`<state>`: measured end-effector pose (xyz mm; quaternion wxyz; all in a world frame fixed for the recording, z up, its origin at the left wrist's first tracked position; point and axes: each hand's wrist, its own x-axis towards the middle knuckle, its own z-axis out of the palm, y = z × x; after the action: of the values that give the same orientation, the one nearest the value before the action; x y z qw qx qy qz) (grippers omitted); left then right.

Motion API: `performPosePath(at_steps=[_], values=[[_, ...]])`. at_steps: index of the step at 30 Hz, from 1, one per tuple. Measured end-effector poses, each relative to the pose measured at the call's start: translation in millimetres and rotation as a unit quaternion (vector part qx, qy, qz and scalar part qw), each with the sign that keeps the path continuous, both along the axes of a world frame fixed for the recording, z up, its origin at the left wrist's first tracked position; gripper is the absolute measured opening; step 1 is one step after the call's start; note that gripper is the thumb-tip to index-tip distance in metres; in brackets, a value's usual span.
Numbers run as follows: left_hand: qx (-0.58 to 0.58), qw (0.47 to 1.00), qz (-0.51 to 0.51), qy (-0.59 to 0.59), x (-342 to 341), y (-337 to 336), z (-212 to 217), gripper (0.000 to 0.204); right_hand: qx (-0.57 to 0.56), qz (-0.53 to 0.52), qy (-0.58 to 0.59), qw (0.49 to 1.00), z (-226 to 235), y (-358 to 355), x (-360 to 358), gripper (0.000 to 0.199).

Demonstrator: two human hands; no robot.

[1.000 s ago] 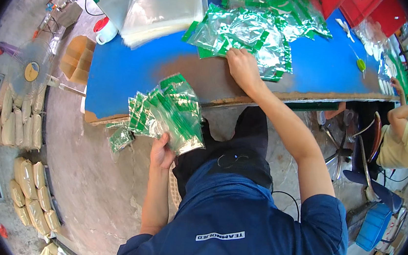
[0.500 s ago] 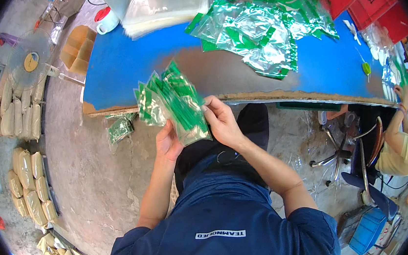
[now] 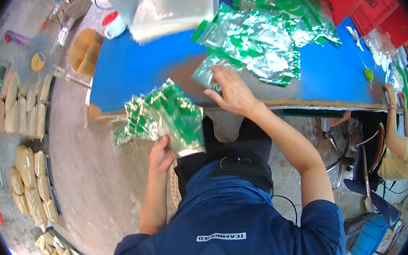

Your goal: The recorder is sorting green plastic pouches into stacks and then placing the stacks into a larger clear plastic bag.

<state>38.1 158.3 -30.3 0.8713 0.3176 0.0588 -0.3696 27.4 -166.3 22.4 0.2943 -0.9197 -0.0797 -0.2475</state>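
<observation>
Right hand (image 3: pixel 232 93) back at table edge (image 3: pixel 314 103)

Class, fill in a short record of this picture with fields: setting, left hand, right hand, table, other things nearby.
Setting: a person in a blue shirt at a blue table, seen from above.
Left hand: left hand holds a fanned stack of green foil pouches below the table edge.
Right hand: right hand rests on a single pouch on the table.
Table: a loose pile of green pouches, a clear plastic bag, red crates.
Nearby: another person's arm at the right; filled sacks on the floor.
</observation>
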Motion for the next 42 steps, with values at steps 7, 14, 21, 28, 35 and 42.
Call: performPosePath(at_steps=[7,14,21,28,35,42], values=[[0.02,0.999,-0.033,0.028,14,-38,-7,0.047,0.074,-0.167,-0.045,0.982,28,-15,23,0.033],[0.027,0.999,-0.021,0.017,-2,-50,13,0.047,-0.248,-0.325,0.039,0.912,-1,-84,70,0.019],[-0.082,0.996,-0.021,0.032,21,-36,16,0.046,0.231,-0.172,-0.056,0.956,54,-17,40,0.015],[-0.319,0.944,-0.07,0.04,42,-94,42,0.042,0.606,0.085,0.006,0.791,41,74,-32,0.03],[-0.084,0.994,-0.023,-0.072,70,-95,39,0.039,0.628,0.204,0.152,0.735,31,-1,-24,0.048],[0.095,0.912,0.006,-0.398,111,-120,75,0.054,0.251,0.012,-0.001,0.968,76,2,10,0.109]])
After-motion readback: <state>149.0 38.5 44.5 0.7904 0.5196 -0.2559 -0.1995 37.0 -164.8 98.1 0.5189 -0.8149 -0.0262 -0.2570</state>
